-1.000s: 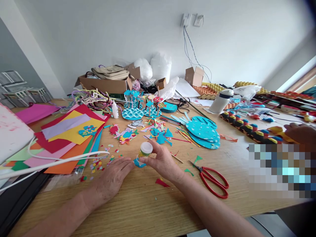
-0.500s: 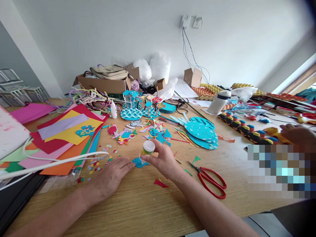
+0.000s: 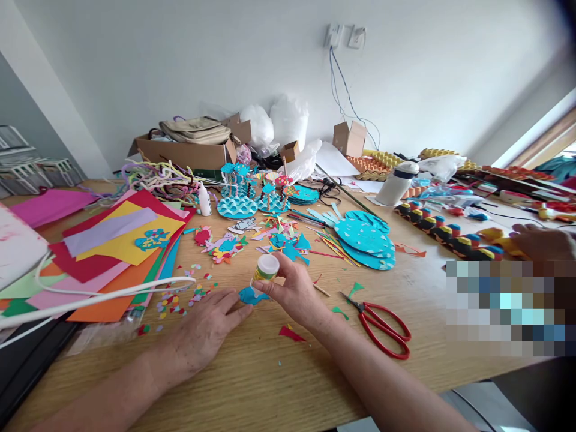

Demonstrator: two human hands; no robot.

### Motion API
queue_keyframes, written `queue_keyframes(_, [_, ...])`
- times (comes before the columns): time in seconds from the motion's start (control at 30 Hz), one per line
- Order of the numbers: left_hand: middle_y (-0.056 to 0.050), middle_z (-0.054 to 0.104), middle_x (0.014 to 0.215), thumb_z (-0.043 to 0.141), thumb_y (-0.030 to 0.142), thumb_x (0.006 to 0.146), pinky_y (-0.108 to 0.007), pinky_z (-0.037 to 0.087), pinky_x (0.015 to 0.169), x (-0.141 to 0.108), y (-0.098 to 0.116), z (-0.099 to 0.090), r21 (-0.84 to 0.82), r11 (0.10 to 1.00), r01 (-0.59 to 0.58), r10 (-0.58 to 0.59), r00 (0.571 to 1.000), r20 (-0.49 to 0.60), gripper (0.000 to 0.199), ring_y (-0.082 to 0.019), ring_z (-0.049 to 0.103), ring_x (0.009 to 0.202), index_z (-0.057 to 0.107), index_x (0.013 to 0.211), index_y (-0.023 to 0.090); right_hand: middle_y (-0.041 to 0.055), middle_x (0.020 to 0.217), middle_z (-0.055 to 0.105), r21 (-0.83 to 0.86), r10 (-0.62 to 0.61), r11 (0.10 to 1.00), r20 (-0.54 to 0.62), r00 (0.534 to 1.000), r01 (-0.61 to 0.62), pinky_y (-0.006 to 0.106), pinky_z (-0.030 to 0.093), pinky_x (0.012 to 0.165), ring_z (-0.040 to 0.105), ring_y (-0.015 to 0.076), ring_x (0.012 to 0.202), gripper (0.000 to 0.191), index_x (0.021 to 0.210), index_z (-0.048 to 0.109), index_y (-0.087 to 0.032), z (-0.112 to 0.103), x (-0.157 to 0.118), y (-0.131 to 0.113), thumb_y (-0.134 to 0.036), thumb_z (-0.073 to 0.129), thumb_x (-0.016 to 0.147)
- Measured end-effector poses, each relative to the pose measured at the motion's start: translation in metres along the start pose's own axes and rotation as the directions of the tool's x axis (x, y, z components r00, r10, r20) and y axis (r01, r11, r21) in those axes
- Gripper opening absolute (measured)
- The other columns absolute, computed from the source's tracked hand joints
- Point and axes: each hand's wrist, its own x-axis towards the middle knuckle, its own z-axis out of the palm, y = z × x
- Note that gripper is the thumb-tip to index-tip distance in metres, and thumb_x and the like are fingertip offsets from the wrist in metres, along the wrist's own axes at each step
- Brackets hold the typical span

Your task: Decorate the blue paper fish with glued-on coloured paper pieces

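Note:
A small blue paper fish [image 3: 252, 295] lies on the wooden table in front of me. My right hand [image 3: 290, 291] is closed around a small glue bottle [image 3: 267, 267], tilted with its white base up and its tip down at the fish. My left hand [image 3: 209, 324] rests palm down, its fingers stretched out and the fingertips at the fish's left and lower edge. Red-handled scissors [image 3: 382, 327] lie to the right of my right hand. Small coloured paper dots [image 3: 173, 302] are scattered to the left.
Coloured paper sheets [image 3: 108, 294] and a white cable [image 3: 112, 294] lie at the left. Blue paper discs [image 3: 366, 240], fish cutouts [image 3: 227, 245] and a white glue bottle [image 3: 204, 201] stand or lie farther back. Another person's hand [image 3: 537, 240] is at the right, by a painted egg-carton strip [image 3: 445, 231].
My left hand's fingers have shifted slightly, the thumb now nearer the fish's lower edge. The camera view has moved a little. The right hand still holds the bottle at the fish.

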Motion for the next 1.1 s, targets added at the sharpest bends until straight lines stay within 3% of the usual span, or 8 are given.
queue_keyframes(0.2, [-0.003, 0.055, 0.104, 0.032, 0.013, 0.089, -0.035, 0.044, 0.083, 0.0, 0.003, 0.002, -0.031, 0.999, 0.033, -0.034, 0.999, -0.011, 0.034, -0.019, 0.048, 0.098, 0.05, 0.114, 0.027, 0.0004, 0.074, 0.057, -0.026, -0.022, 0.999, -0.028, 0.999, 0.021, 0.025, 0.038, 0.06, 0.05, 0.0138, 0.068, 0.026, 0.085, 0.054, -0.018, 0.0, 0.001, 0.001, -0.036, 0.063, 0.068])
queue_keyframes(0.4, [-0.004, 0.055, 0.097, 0.033, 0.008, 0.085, -0.04, 0.045, 0.08, 0.001, 0.005, 0.007, 0.014, 0.998, 0.065, -0.065, 0.998, -0.001, 0.043, -0.022, 0.049, 0.094, 0.043, 0.122, 0.029, 0.001, 0.075, 0.058, -0.035, -0.014, 0.999, -0.015, 1.0, 0.014, 0.025, 0.039, 0.061, 0.051, 0.0143, 0.068, 0.027, 0.086, 0.054, -0.018, -0.001, 0.001, 0.002, -0.037, 0.063, 0.068])
queue_keyframes(0.63, [-0.007, 0.053, 0.089, 0.041, 0.008, 0.075, -0.043, 0.046, 0.073, 0.012, 0.021, -0.007, 0.12, 0.986, 0.114, -0.124, 0.989, 0.08, 0.044, -0.025, 0.05, 0.086, 0.05, 0.116, 0.022, 0.0006, 0.076, 0.058, 0.024, 0.013, 1.0, -0.015, 1.0, -0.013, 0.024, 0.039, 0.061, 0.05, 0.0133, 0.068, 0.031, 0.093, 0.053, -0.017, 0.001, 0.002, 0.008, -0.035, 0.062, 0.07])
queue_keyframes(0.93, [-0.007, 0.052, 0.09, 0.049, 0.014, 0.076, -0.044, 0.046, 0.074, 0.015, 0.026, -0.007, 0.105, 0.981, 0.161, -0.169, 0.983, 0.067, 0.038, -0.025, 0.048, 0.087, 0.051, 0.113, 0.022, 0.0025, 0.079, 0.059, -0.018, 0.045, 0.999, -0.03, 0.999, -0.046, 0.026, 0.039, 0.062, 0.051, 0.0151, 0.07, 0.032, 0.089, 0.054, -0.017, 0.002, 0.002, 0.009, -0.04, 0.062, 0.069])
queue_keyframes(1.1, [-0.007, 0.052, 0.092, 0.05, 0.014, 0.076, -0.043, 0.046, 0.076, 0.016, 0.028, -0.009, 0.091, 0.979, 0.181, -0.188, 0.979, 0.081, 0.039, -0.024, 0.049, 0.087, 0.051, 0.114, 0.023, 0.0013, 0.079, 0.059, -0.019, 0.001, 1.0, -0.046, 0.999, -0.002, 0.025, 0.039, 0.063, 0.05, 0.0141, 0.07, 0.027, 0.086, 0.053, -0.017, 0.008, 0.006, 0.008, -0.038, 0.061, 0.07])
